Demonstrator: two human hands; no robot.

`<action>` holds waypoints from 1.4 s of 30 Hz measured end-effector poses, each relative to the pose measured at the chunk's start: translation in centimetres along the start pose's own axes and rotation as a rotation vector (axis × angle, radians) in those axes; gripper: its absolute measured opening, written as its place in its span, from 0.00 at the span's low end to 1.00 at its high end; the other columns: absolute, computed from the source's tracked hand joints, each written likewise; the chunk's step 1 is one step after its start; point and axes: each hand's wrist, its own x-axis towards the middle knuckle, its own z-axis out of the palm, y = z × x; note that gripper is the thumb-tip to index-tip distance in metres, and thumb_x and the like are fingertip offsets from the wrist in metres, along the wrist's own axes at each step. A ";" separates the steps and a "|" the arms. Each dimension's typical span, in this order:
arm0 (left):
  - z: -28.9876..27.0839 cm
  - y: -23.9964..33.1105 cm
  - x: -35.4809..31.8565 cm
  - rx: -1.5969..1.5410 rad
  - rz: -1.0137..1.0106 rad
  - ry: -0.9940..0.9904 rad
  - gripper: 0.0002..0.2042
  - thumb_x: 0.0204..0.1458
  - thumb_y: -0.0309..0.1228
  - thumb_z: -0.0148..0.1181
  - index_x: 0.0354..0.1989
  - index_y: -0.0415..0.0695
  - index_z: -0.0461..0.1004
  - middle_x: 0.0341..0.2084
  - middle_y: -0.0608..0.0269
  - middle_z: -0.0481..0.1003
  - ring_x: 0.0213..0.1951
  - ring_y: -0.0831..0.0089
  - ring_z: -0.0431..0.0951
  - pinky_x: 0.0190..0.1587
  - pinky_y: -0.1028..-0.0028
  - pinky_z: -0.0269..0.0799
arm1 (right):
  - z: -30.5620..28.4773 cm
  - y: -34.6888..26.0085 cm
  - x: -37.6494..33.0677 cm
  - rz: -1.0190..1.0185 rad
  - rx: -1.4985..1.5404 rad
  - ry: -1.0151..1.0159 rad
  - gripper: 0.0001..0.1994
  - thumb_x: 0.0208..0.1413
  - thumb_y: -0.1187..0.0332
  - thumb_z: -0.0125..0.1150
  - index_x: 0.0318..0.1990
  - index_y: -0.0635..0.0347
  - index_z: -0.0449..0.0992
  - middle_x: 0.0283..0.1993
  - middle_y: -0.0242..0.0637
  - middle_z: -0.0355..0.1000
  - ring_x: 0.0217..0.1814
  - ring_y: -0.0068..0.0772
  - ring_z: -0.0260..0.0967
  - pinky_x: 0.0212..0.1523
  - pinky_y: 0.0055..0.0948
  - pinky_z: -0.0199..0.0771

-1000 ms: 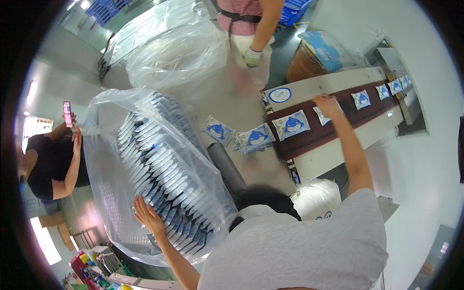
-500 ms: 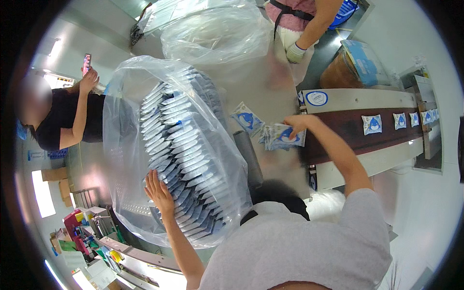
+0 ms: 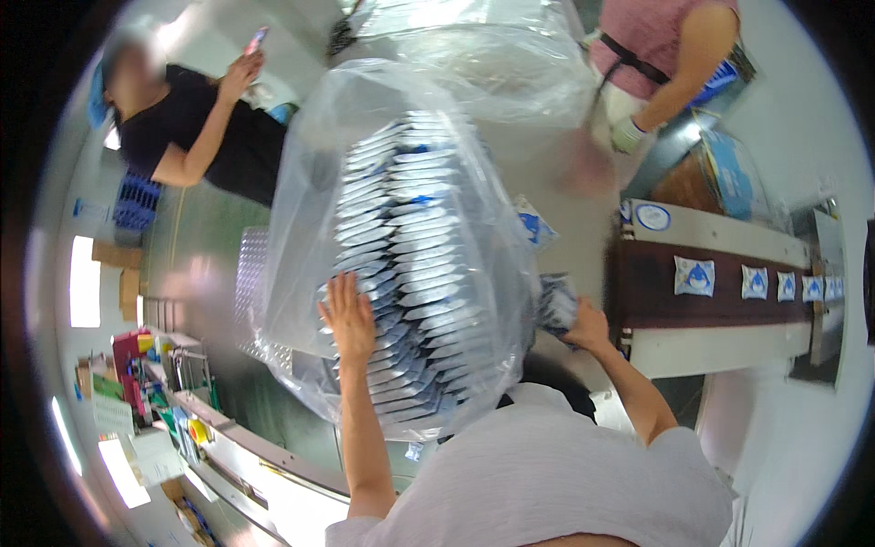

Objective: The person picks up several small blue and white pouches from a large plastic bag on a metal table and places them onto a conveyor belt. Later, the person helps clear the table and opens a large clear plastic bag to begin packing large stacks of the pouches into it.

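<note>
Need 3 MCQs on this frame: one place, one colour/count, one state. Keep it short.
1. Where does the left hand rest?
A. on the clear plastic bag of stacked pouches
B. on the conveyor belt
C. on the floor

2. What colour is the belt surface of the conveyor under the small pouches?
A. green
B. dark brown
C. yellow

3. What is the state of the right hand?
A. empty and open
B. closed on a bunch of pouches
C. out of view

Key: 1 A, the palm lies flat against the side of the bag; 2 B, the strip between the white rails is dark brown; 3 B, the fingers wrap a handful of pouches between the bag and the end of the belt.
</note>
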 end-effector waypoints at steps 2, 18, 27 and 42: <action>-2.9 1.6 0.4 -0.214 0.042 -0.021 0.20 0.53 0.28 0.52 0.56 0.44 0.65 0.61 0.55 0.59 0.63 0.56 0.56 0.64 0.49 0.45 | -1.0 1.0 0.0 0.200 0.405 0.066 0.49 0.25 0.61 0.76 0.57 0.65 0.51 0.48 0.53 0.67 0.49 0.52 0.69 0.49 0.37 0.70; -16.7 -5.1 10.9 -0.148 -0.033 0.446 0.05 0.47 0.30 0.56 0.25 0.42 0.72 0.18 0.53 0.74 0.22 0.51 0.75 0.27 0.61 0.70 | -20.1 -34.6 4.7 -0.797 -0.214 0.043 0.45 0.24 0.61 0.75 0.55 0.67 0.59 0.51 0.50 0.68 0.51 0.48 0.68 0.51 0.36 0.66; -16.1 -6.9 9.5 -0.330 -0.034 0.472 0.02 0.44 0.25 0.58 0.27 0.43 0.75 0.17 0.58 0.74 0.21 0.61 0.75 0.27 0.69 0.69 | -7.8 -44.3 12.5 -0.945 -0.619 -0.022 0.42 0.45 0.37 0.54 0.60 0.63 0.61 0.55 0.50 0.66 0.57 0.46 0.64 0.54 0.38 0.63; -14.7 3.6 11.8 -1.317 0.213 0.298 0.15 0.59 0.28 0.38 0.46 0.33 0.70 0.42 0.57 0.71 0.47 0.70 0.70 0.52 0.72 0.64 | -2.2 -36.6 16.4 -0.602 1.135 0.151 0.22 0.64 0.55 0.32 0.45 0.63 0.71 0.48 0.41 0.69 0.50 0.33 0.63 0.56 0.28 0.55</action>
